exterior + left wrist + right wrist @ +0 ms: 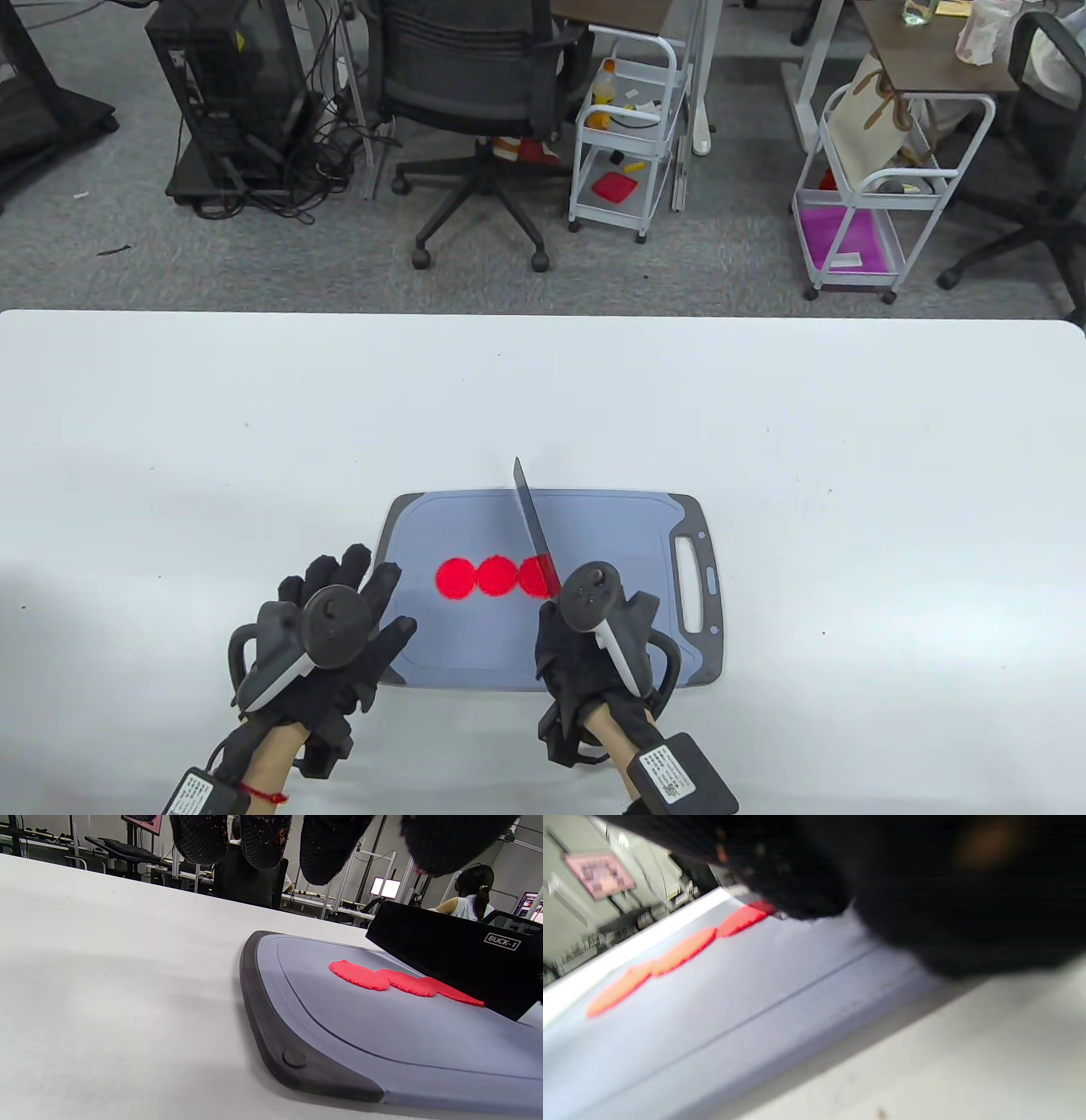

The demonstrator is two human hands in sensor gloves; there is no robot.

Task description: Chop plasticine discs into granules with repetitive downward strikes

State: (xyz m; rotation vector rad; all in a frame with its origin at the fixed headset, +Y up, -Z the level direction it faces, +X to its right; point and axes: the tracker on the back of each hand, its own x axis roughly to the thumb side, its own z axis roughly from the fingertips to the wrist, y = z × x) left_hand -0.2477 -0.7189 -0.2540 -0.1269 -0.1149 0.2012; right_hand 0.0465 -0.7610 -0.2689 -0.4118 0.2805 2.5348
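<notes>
Three flat red plasticine discs (492, 578) lie in a touching row on a grey cutting board (611, 526). They also show in the left wrist view (382, 978) and, blurred, in the right wrist view (683, 950). My right hand (585, 645) grips the handle of a black-bladed knife (534, 531); the blade stands over the rightmost disc, tip pointing away. The blade shows in the left wrist view (445, 959). My left hand (339, 628) is open, fingers spread, at the board's near left corner, holding nothing.
The board lies on a white table (212, 441); its handle slot (689, 586) is at the right end. Beyond the table's far edge are an office chair (479, 102) and two white carts (624, 127).
</notes>
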